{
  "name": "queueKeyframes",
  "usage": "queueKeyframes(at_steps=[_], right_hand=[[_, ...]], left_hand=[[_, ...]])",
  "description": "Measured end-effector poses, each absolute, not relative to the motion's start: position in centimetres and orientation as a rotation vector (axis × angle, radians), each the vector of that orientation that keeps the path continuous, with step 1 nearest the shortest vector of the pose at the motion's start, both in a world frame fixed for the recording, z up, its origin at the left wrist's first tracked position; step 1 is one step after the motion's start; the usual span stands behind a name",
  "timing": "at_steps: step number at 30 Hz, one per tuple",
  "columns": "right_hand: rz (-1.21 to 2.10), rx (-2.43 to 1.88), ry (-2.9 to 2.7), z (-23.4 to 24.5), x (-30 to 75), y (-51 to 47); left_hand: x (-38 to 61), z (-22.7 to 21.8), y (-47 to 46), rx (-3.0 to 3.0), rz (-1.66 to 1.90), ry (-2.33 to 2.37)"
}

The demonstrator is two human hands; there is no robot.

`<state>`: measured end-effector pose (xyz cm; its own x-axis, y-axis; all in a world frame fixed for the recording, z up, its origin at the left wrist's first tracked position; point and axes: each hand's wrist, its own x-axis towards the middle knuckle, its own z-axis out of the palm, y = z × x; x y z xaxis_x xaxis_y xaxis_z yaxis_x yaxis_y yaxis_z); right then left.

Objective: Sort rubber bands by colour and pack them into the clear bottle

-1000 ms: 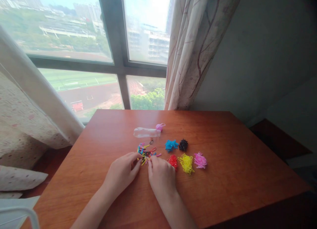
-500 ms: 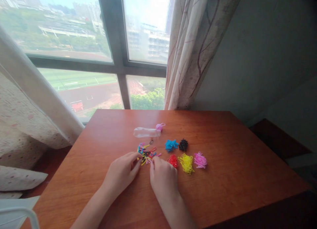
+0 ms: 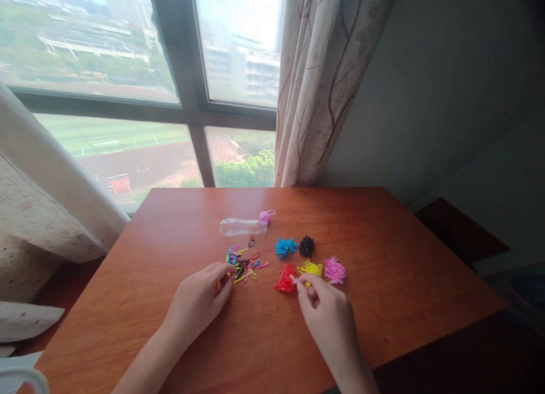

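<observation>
My left hand (image 3: 200, 294) rests at the near-left edge of a pile of mixed-colour rubber bands (image 3: 243, 264). Its fingers curl in toward the thumb, and whatever lies between them is too hidden to name. Over to the right, my right hand (image 3: 326, 306) pinches a pale pink rubber band (image 3: 293, 278) between thumb and forefinger. That band hangs above the red rubber bands (image 3: 284, 281). Just behind the right fingertips lie the yellow rubber bands (image 3: 314, 267), partly covered by the hand. Pink rubber bands (image 3: 335, 271) sit right of them.
Blue rubber bands (image 3: 286, 247) and black rubber bands (image 3: 306, 246) form two heaps farther back. A clear plastic bottle (image 3: 240, 227) lies on its side, with a pink cap (image 3: 264, 217) by its mouth. The wooden table (image 3: 170, 229) stands against a window with curtains (image 3: 315, 87).
My right hand has moved right, from the mixed pile to the red and yellow heaps, carrying a pale pink rubber band. My left hand stays at the mixed pile. The view has shifted slightly.
</observation>
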<state>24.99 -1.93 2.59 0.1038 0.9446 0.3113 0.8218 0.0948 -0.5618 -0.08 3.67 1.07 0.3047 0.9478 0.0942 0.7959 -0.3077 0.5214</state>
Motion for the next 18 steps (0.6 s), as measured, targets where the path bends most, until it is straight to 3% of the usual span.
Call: queueKeyframes(at_steps=[18], right_hand=[[0.717, -1.453, -1.722, 2.7, 20.1, -2.0]], left_hand=[[2.6, 2.5, 2.2, 1.930, 0.632, 1.094]])
